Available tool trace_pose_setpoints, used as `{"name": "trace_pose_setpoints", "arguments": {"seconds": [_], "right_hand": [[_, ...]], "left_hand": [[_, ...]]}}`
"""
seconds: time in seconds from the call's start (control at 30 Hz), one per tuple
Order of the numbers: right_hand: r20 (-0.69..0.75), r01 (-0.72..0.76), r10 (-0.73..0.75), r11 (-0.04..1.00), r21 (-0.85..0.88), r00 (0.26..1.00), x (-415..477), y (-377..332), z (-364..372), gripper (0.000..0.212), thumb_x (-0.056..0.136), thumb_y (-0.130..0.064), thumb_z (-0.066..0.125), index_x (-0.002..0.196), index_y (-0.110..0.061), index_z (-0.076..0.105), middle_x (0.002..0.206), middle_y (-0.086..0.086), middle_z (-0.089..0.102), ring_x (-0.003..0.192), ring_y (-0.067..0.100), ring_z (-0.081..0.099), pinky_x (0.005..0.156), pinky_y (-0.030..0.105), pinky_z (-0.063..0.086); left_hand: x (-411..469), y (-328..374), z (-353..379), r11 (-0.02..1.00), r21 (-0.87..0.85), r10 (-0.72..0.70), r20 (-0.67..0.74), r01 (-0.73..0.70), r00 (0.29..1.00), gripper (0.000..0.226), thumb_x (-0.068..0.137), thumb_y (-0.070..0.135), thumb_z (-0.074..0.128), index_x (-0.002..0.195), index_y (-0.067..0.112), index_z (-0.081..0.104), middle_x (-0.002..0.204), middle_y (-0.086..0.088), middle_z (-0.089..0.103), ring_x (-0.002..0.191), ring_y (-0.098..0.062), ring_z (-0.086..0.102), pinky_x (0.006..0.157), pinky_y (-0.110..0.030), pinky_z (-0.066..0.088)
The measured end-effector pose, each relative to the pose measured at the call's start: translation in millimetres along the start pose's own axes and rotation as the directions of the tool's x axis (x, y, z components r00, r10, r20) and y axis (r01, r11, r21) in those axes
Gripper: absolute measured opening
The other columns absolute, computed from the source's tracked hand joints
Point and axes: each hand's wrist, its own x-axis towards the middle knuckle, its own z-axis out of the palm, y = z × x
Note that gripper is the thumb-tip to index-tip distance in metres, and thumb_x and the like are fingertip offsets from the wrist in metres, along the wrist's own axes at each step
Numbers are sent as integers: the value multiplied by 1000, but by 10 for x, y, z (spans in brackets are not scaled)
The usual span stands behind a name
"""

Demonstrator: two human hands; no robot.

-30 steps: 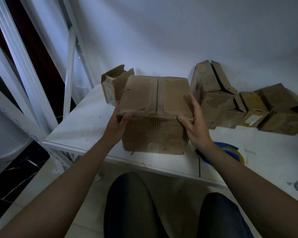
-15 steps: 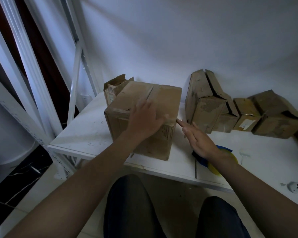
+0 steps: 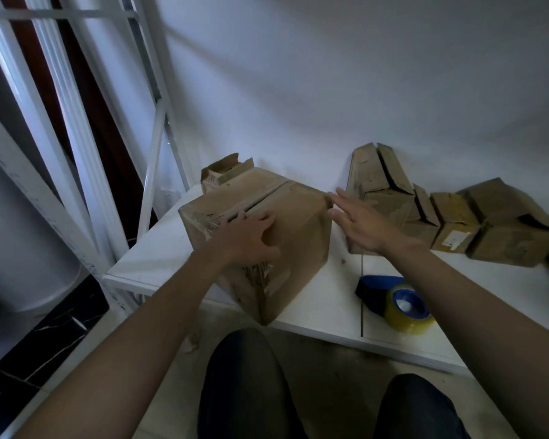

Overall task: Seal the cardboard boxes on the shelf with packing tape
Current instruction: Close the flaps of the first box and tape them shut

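A large brown cardboard box (image 3: 295, 217) stands turned cornerwise on the white shelf (image 3: 320, 308), one corner jutting over the front edge. Its top flaps are folded down with a slit between them. My left hand (image 3: 248, 239) lies spread on the box top, fingers touching the flap seam. My right hand (image 3: 358, 223) hovers with straight fingers at the box's right top corner; whether it touches is unclear. A blue tape dispenser with a yellowish tape roll (image 3: 400, 305) lies on the shelf to the right of the box.
Several smaller cardboard boxes (image 3: 390, 198) with loose flaps line the wall at the back right. Another open box (image 3: 222, 175) sits behind the large one. White shelf posts (image 3: 152, 172) rise at the left. My knees are below the shelf's front edge.
The box has rotated further, its corner now pointing toward me. My left hand stayed on top; my right hand rose from near the tape to the box's right corner.
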Motion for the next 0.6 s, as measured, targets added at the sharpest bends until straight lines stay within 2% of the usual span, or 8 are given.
{"name": "trace_pose_setpoints", "arguments": {"seconds": [0.1, 0.23, 0.33, 0.4, 0.47, 0.53, 0.57, 0.6], "right_hand": [[93, -3, 4, 1000, -5, 996, 76, -97, 40, 58, 105, -51, 30, 159, -32, 18, 167, 1, 15, 153, 21, 14, 121, 41, 15], [159, 75, -60, 993, -93, 985, 46, -268, 107, 56, 103, -56, 33, 155, -36, 32, 150, 2, 50, 131, 24, 50, 104, 37, 38], [133, 185, -165, 971, -153, 977, -12, -472, 147, 51, 100, -60, 34, 120, -31, 72, 117, -2, 72, 98, 14, 66, 91, 40, 52], [153, 200, -186, 976, -86, 971, -24, -618, 123, 62, 98, -66, 31, 94, -26, 77, 92, 0, 74, 73, 13, 65, 77, 38, 55], [135, 178, -167, 982, -68, 977, 16, -687, 62, 62, 98, -65, 33, 93, -22, 77, 85, -2, 72, 67, 10, 61, 70, 33, 52], [82, 171, -162, 979, -107, 983, 90, -654, 7, 52, 100, -60, 37, 103, -24, 76, 93, -9, 68, 81, 11, 62, 77, 34, 52], [66, 173, -165, 975, -137, 984, 116, -616, -5, 47, 101, -58, 39, 107, -27, 74, 97, -12, 64, 89, 13, 61, 80, 37, 52], [62, 176, -168, 971, -161, 984, 133, -575, -9, 44, 101, -57, 40, 112, -30, 72, 100, -13, 60, 96, 15, 60, 83, 38, 50]], "left_hand": [[-204, -167, -74, 998, -60, 12, 25, -11, 1000, 85, 87, 44, 65, 158, 31, 21, 166, 6, 15, 151, -31, 14, 118, -54, 25], [-364, -534, -94, 994, -99, -38, 47, 43, 998, 79, 84, 24, 72, 153, 29, 33, 153, -1, 35, 131, -22, 41, 102, -34, 43], [-409, -588, -162, 986, -46, -157, 49, 160, 986, 55, 92, 27, 65, 145, 24, 47, 141, -3, 51, 114, -16, 50, 100, -34, 47], [-284, -220, -152, 972, -36, -235, -35, 233, 971, 44, 96, 43, 57, 136, 25, 56, 121, 7, 61, 104, -12, 56, 88, -25, 49], [-399, -10, -191, 948, -23, -305, 236, 319, 923, 51, 101, 50, 44, 141, 18, 50, 119, 2, 60, 107, -14, 57, 89, -20, 46], [-290, 189, 171, 950, -12, -310, 77, 312, 947, 73, 97, 63, 41, 154, 18, 30, 154, -12, 37, 140, -32, 36, 117, -55, 28], [-125, 300, 263, 957, 87, -274, -57, 278, 960, 84, 92, 70, 43, 156, 21, 22, 163, -12, 20, 148, -39, 20, 115, -69, 15], [-61, 431, 209, 966, 54, -252, -43, 255, 967, 87, 90, 71, 46, 157, 22, 19, 165, -11, 13, 149, -42, 12, 111, -74, 10]]}}
